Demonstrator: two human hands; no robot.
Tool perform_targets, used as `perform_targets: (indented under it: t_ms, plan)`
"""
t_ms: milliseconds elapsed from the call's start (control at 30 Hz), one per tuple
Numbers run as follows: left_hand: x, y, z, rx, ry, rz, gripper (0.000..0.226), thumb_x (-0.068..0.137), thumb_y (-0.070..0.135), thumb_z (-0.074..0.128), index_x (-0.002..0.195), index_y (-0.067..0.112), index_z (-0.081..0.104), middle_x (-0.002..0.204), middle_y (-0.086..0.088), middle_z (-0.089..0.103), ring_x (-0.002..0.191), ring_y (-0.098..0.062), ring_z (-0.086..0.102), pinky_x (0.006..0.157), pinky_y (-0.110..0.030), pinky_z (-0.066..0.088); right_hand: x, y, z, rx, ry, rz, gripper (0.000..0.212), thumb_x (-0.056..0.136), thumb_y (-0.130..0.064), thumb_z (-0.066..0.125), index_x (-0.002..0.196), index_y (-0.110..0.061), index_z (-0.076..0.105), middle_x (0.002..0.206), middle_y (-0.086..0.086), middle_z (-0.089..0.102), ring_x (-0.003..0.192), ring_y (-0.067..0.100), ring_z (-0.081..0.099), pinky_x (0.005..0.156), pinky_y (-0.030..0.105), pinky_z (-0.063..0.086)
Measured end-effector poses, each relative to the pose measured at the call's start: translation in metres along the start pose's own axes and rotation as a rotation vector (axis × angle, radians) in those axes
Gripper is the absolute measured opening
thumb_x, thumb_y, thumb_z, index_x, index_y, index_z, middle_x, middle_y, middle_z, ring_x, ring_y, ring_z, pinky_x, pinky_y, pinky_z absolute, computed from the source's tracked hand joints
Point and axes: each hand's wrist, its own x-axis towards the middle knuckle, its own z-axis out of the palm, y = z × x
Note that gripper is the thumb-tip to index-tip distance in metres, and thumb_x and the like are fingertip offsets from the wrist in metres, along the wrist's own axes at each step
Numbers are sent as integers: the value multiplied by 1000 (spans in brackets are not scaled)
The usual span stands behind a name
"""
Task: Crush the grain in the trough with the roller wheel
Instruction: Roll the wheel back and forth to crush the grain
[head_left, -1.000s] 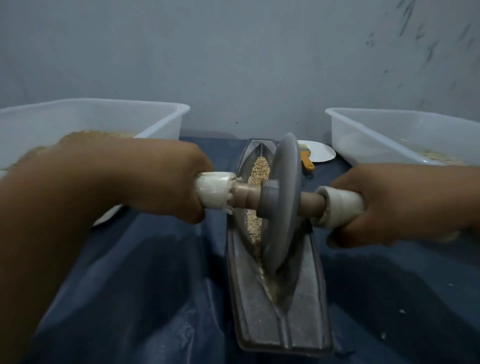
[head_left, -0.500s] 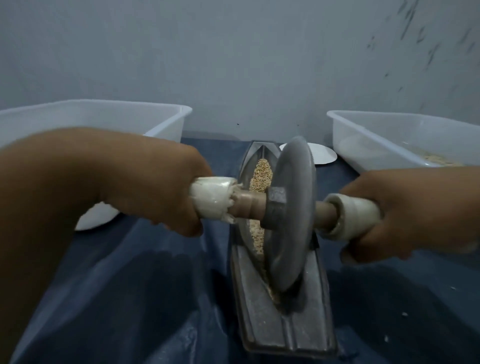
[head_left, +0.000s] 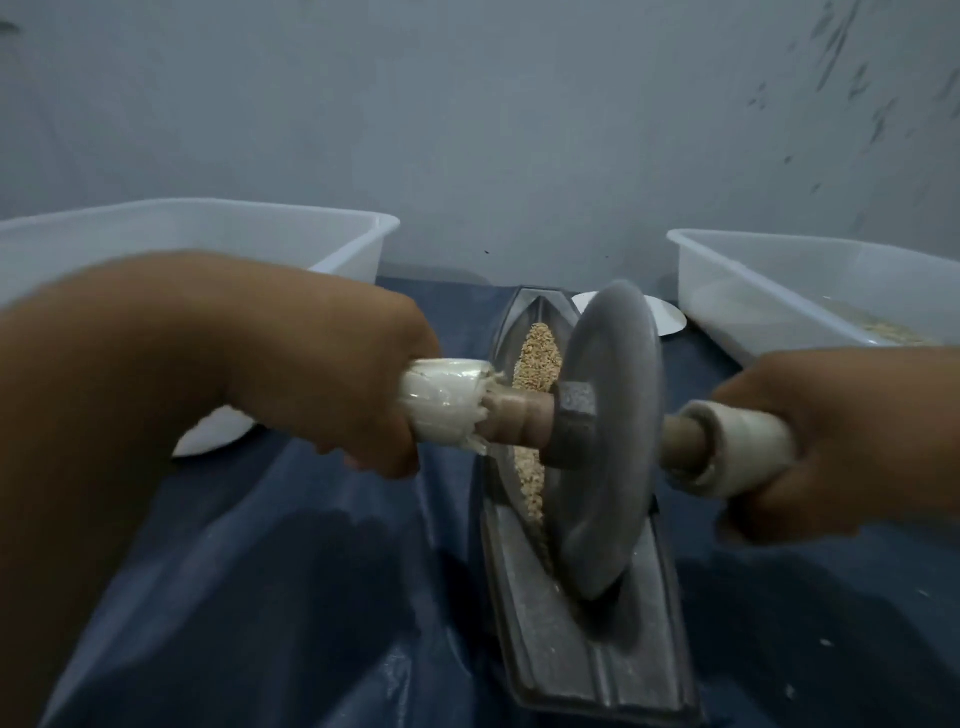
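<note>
A grey metal roller wheel (head_left: 605, 447) stands on edge in the long metal trough (head_left: 561, 654), tilted a little to the right. Pale grain (head_left: 537, 364) lies along the trough's groove, mostly beyond and to the left of the wheel. A wooden axle runs through the wheel, with white-wrapped grips at both ends. My left hand (head_left: 332, 379) grips the left handle (head_left: 441, 400). My right hand (head_left: 841, 441) grips the right handle (head_left: 737, 452). The wheel's rim sits at the near half of the trough.
A clear plastic tub (head_left: 208, 228) stands at the left and another (head_left: 810, 280) at the right with some grain in it. A white plate (head_left: 670, 319) lies behind the wheel, and another white piece (head_left: 213, 436) lies under my left arm. Dark blue sheet (head_left: 291, 597) covers the surface; a wall is close behind.
The wheel has rolled toward me along the trough, and both hands have come nearer with it. More grain shows at the far end.
</note>
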Motion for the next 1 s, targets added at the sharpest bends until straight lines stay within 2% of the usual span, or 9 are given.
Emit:
perform_targets:
  t_ms: [100,233,300,400,533,633,767,867,1000]
  plan:
    - [5,5,2,-18,80,-29,32,53,49,71,83,41,62,60,14,66,52,-2,61,50,-19,45,9,3,2,34,9,-2,50,46,-64,76,89,-43,64,64,-8,69,52,11,66,46,20,48]
    - [33,8,20,25,430,-81,13,71,32,68,79,29,59,76,7,64,72,-14,61,66,-27,50,46,9,22,-347,571,87,28,72,-52,67,83,-29,55,74,-6,62,70,18,58,61,31,45]
    - [40,9,24,59,514,-98,11,75,30,65,78,29,54,82,5,63,80,-20,60,71,-30,48,56,7,27,-424,709,105,24,82,-45,62,82,-29,45,77,-6,56,75,24,55,60,31,38]
    - [31,6,18,62,352,-85,14,71,32,69,78,31,57,76,7,63,72,-13,61,64,-27,46,50,9,20,-423,598,61,23,76,-42,66,74,-28,48,69,-7,56,66,15,56,54,29,38]
    - [3,2,3,-6,33,-27,30,56,44,72,84,42,62,59,10,67,50,-6,63,49,-20,46,12,6,4,-68,127,-26,42,47,-60,70,86,-51,59,63,-18,66,52,3,63,46,21,45]
    - [-2,5,-2,-5,20,-10,36,54,50,73,87,49,59,58,17,65,49,0,61,45,-19,44,3,4,-1,97,-54,-20,48,47,-60,79,90,-44,64,62,-8,69,48,11,65,45,16,46]
    - [22,7,14,-14,294,-56,17,65,37,72,77,32,59,66,9,64,59,-5,60,54,-23,45,32,7,15,-165,397,44,33,58,-59,67,81,-37,60,67,-9,66,63,13,64,55,31,52]
    - [37,7,24,39,515,-79,14,73,31,65,73,30,51,80,6,62,79,-19,61,72,-31,51,52,2,29,-402,719,106,21,82,-44,61,79,-30,46,69,-8,52,70,23,54,58,31,40]
    - [27,4,16,29,294,-61,17,68,31,71,71,30,54,72,7,63,66,-10,60,59,-25,46,43,7,19,-383,554,39,19,73,-43,66,76,-29,53,67,-6,59,65,14,57,56,30,45]
